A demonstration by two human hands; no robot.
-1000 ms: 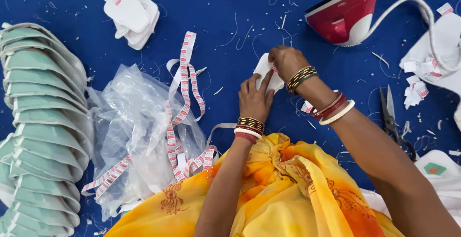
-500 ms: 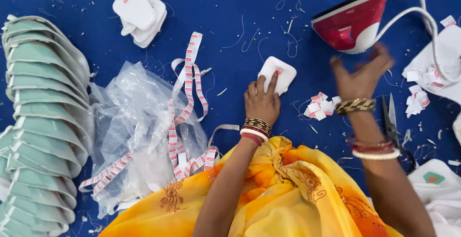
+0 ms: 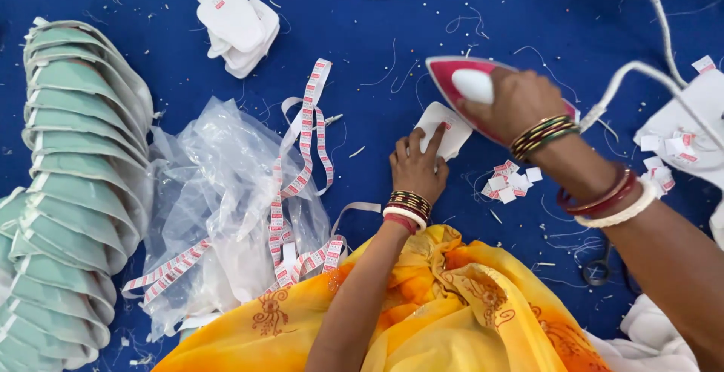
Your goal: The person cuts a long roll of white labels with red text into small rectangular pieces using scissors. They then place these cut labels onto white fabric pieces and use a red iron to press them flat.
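My left hand (image 3: 416,165) lies flat on the blue cloth, its fingertips pinning the near edge of a small white fabric piece (image 3: 441,127). Over the far right side of that piece hovers a red and white clothes iron (image 3: 471,89), gripped by the handle in my right hand (image 3: 516,104). A white cord (image 3: 641,78) runs from the iron up to the right. Both wrists wear bangles. Small cut red-and-white labels (image 3: 509,182) lie just right of my left hand.
A long row of stacked pale green pieces (image 3: 68,183) fills the left side. Crumpled clear plastic (image 3: 219,206) with a label ribbon (image 3: 302,153) lies in the middle. White fabric pieces (image 3: 234,14) sit at the top, more at the right (image 3: 682,127). Scissors (image 3: 596,270) lie under my right forearm.
My right hand reached to the iron at the upper right, took hold of it and brought it leftward over the white piece. My left hand stayed on the piece.
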